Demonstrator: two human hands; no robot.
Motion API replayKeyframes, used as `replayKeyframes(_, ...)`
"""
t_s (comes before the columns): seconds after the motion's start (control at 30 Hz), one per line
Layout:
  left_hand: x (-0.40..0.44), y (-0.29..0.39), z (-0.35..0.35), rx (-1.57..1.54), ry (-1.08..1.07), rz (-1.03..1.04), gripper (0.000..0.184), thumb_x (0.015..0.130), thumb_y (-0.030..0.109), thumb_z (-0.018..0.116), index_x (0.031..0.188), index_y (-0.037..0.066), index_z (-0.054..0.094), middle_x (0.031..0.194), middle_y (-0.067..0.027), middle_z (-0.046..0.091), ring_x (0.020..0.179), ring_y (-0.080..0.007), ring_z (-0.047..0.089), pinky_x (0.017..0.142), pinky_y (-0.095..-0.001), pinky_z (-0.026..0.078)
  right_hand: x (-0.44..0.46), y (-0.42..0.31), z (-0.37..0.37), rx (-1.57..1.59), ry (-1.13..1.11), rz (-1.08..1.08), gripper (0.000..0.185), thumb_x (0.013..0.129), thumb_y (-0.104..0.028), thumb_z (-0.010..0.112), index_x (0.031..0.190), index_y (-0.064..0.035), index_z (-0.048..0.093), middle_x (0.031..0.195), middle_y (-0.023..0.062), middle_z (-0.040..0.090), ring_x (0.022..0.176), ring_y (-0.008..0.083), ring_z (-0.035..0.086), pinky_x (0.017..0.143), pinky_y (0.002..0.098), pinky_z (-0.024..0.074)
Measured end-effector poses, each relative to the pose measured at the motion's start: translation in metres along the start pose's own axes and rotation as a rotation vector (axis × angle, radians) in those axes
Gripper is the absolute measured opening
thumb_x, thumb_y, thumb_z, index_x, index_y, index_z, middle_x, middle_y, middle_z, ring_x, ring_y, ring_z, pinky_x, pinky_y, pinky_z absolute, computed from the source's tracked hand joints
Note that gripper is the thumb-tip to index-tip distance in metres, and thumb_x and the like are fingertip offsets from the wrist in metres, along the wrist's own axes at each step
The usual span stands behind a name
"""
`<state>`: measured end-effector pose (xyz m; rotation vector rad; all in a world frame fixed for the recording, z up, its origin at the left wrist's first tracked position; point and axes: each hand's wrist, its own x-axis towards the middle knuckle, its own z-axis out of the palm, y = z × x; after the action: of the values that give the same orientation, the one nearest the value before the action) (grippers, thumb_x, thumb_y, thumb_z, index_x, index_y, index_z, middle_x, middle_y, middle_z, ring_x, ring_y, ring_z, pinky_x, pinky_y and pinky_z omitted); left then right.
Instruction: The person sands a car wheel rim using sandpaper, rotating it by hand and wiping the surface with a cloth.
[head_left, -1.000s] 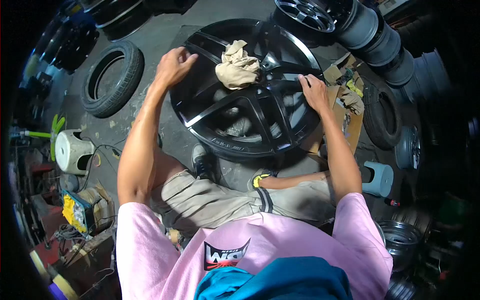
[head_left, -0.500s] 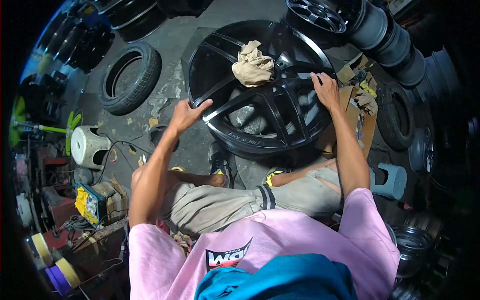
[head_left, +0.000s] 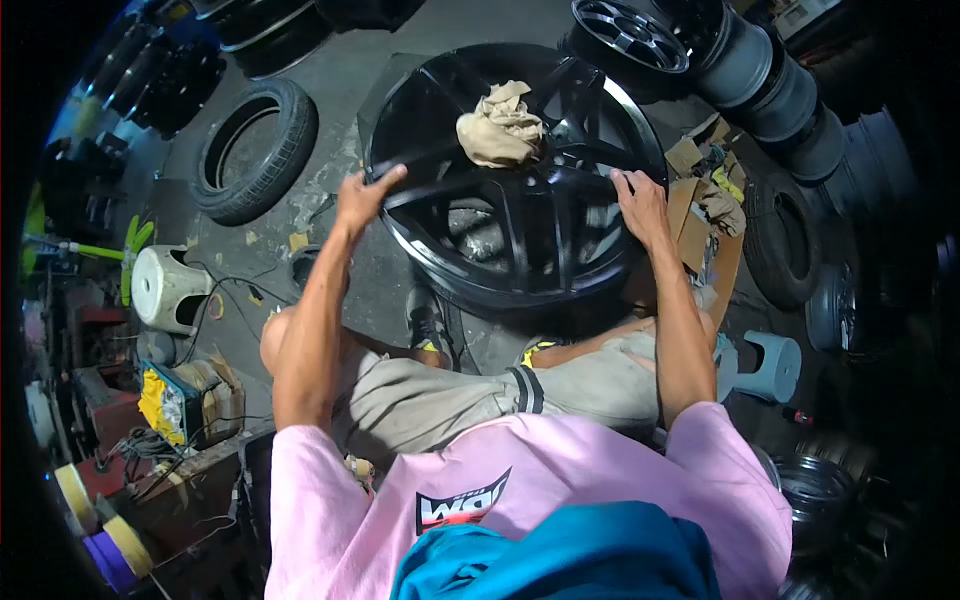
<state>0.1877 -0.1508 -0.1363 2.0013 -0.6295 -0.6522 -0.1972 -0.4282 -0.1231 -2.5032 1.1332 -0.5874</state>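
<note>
A large black multi-spoke wheel rim [head_left: 545,205] lies face up in front of my knees, its edge partly bright. My left hand [head_left: 364,203] grips its left edge, thumb over the lip and the other fingers mostly hidden on the outer side. On the right, my right hand [head_left: 642,203] holds the opposite edge with bent fingers over the lip. A crumpled beige cloth [head_left: 500,128] rests over the hub area, touched by neither hand. What supports the rim underneath is hidden.
A tyre [head_left: 254,152] lies on the floor at left, near a white stool [head_left: 165,288]. At right stand an open cardboard box [head_left: 690,232] with rags, another tyre [head_left: 782,248] and a blue-grey stool [head_left: 772,366]. Stacked wheel rims [head_left: 740,72] line the back right.
The wheel rim has turned between my hands; its spokes sit at different angles and the lettering on its edge no longer shows. My left hand has shifted slightly up and left.
</note>
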Motion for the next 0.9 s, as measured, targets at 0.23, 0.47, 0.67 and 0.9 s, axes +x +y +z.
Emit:
replayKeyframes(0.23, 0.116, -0.015, -0.018, 0.214, -0.008, 0.039, 0.084, 0.071, 0.07, 0.089, 0.107, -0.004, 0.079, 0.098, -0.0188, 0.079, 0.093, -0.0295, 0.077, 0.085, -0.0416, 0.058, -0.049, -0.061, 0.008, 0.006, 0.016, 0.109, 0.042, 0.108, -0.036, 0.056, 0.111, -0.0002, 0.076, 0.104, 0.0247, 0.072, 0.1, 0.0477, 0.068, 0.09, 0.0562, 0.0504)
replayKeyframes(0.47, 0.117, 0.013, -0.031, 0.727, 0.026, 0.171, 0.095, 0.079, 0.083, 0.071, 0.117, -0.004, 0.073, 0.122, -0.0291, 0.072, 0.119, -0.0444, 0.068, 0.1, -0.0516, 0.054, -0.072, -0.078, -0.012, 0.183, 0.106, -0.015, 0.025, 0.104, -0.018, 0.062, 0.115, -0.0002, 0.076, 0.105, 0.0196, 0.071, 0.099, 0.0395, 0.069, 0.089, 0.0488, 0.0526)
replayKeyframes(0.67, 0.094, 0.061, -0.015, 0.613, 0.064, 0.561, 0.049, 0.097, 0.051, 0.071, 0.109, 0.004, 0.08, 0.105, -0.0212, 0.077, 0.103, -0.0398, 0.074, 0.092, -0.0486, 0.057, -0.133, -0.091, -0.037, -0.058, -0.003, -0.315, 0.022, 0.089, -0.004, 0.072, 0.11, -0.0028, 0.077, 0.111, 0.0127, 0.071, 0.103, 0.0327, 0.067, 0.095, 0.046, 0.0529)
replayKeyframes(0.9, 0.076, 0.079, 0.033, 0.697, -0.382, 0.5, 0.063, 0.099, 0.062, 0.063, 0.1, 0.001, 0.081, 0.092, -0.0258, 0.076, 0.091, -0.045, 0.074, 0.085, -0.052, 0.058, -0.157, -0.168, -0.009, 0.038, -0.095, -0.511, 0.029, 0.094, -0.012, 0.07, 0.121, -0.0021, 0.074, 0.115, 0.0112, 0.072, 0.111, 0.0284, 0.066, 0.102, 0.047, 0.0465)
